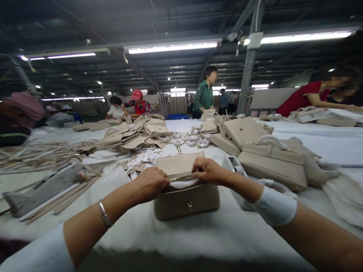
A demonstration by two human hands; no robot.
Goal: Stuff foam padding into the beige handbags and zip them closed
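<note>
A beige handbag [184,204] stands upright on the white-covered table right in front of me, its front with a small gold clasp facing me. Its flap [180,164] is folded back, away from me, and white filling [184,183] shows in the mouth. My left hand [151,183] is closed on the left end of the bag's top edge. At the right end of that same edge, my right hand [208,170] pinches with thumb and fingers. The fingertips of both hands are partly hidden against the edge.
Finished-looking beige bags [272,162] are heaped at the right, and flat bag pieces [127,132] at the left back. A grey tape dispenser [45,187] and long straps lie left. Another dispenser [234,166] stands just behind my right wrist. Several wrapped rings [192,140] lie beyond. Co-workers stand around.
</note>
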